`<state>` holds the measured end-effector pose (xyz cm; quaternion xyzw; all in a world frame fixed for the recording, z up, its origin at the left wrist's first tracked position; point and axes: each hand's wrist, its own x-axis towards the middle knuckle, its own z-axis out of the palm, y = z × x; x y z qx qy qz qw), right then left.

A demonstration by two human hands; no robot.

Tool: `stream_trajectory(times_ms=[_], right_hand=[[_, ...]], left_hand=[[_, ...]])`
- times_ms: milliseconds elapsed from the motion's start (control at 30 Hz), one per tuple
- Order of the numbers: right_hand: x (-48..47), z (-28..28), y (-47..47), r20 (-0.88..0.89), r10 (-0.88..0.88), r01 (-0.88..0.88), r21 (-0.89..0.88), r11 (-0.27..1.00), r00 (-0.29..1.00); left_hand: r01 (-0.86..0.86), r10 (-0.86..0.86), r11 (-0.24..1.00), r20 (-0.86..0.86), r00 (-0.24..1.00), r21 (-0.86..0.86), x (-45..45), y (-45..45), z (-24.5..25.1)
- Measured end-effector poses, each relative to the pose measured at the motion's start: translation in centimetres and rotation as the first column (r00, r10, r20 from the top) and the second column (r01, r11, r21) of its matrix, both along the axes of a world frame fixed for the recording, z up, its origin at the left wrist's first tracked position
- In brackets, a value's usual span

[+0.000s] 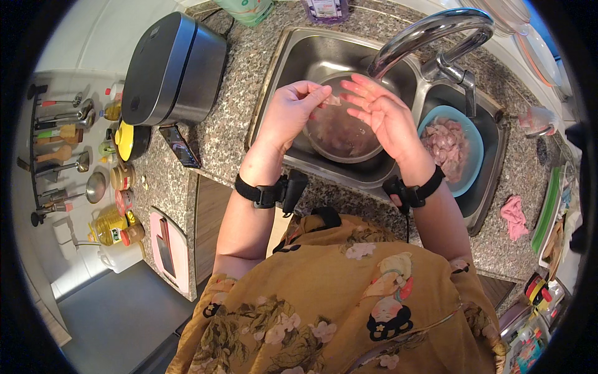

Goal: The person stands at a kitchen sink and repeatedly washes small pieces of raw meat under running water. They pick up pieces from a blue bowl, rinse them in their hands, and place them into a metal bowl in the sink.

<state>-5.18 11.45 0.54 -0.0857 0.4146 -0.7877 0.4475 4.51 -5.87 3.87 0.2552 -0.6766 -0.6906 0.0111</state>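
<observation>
My left hand (299,110) pinches a small piece of raw meat (332,100) between thumb and fingers above the larger sink basin. Facing it, my right hand (380,112) has its wet fingers spread and holds nothing. Below both hands, a round metal bowl (345,158) of cloudy water with pale pink pieces in it stands in the stainless steel sink (299,61). In the smaller basin on the right, a light blue plastic bowl (477,156) holds a heap of raw meat pieces (444,145).
A chrome faucet (434,18) arches over the sink from the back. A dark countertop appliance (177,70) and a phone (180,146) stand left of the sink. A pink cloth (514,217) lies to its right. A pink cutting board with a cleaver (170,248) rests at the lower left.
</observation>
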Motion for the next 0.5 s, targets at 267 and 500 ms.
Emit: stream_trajectory(times_ms=[267,500], right_hand=[[-0.9,-1.7,-0.3,-0.432,0.044,0.109,0.324,0.940,0.901],[-0.5,-0.6,-0.4,-0.363,0.070,0.019,0.237,0.971,0.929]], left_hand=[[0.002,-0.002,0.999,0.010,1.000,0.049,-0.8,0.2,-0.3],[0.086,-0.086,0.996,-0.019,0.996,0.010,-3.0,1.2,-0.9]])
